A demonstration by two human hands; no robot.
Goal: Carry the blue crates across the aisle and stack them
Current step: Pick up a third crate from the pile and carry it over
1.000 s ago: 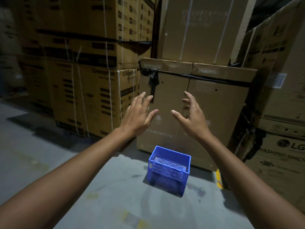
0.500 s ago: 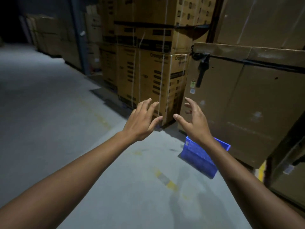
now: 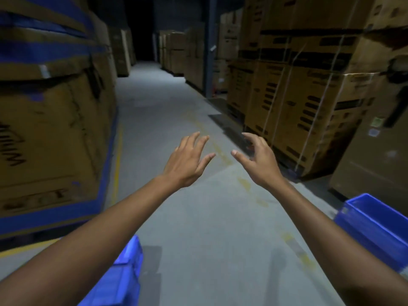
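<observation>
Tall stacks of cardboard wall the aisle on both sides, the blue-banded cartons on the left and the strapped cartons on the right, which leaves the grey floor between them as the only lane for carrying; a faded yellow line runs along the floor's left edge at the foot of the banded stack, likely marking where stored goods should stop. The right blue crate sits open-topped at the floor's right edge, near the foot of the cartons there and partly behind the right forearm; the left blue crate lies at the floor's near left edge under the left forearm, blurred, so I cannot tell whether it is one crate or a stack; the two lie well apart on opposite sides of the aisle, which suits a job of moving crates from one side to the other. The left hand and right hand hang over the middle of the floor, palms down and near each other, touching neither crate and holding nothing; the fingers are apart and loosely bent, thumbs pointing inward, a ready pose that I judge fits a walk between loads and not a carry.
</observation>
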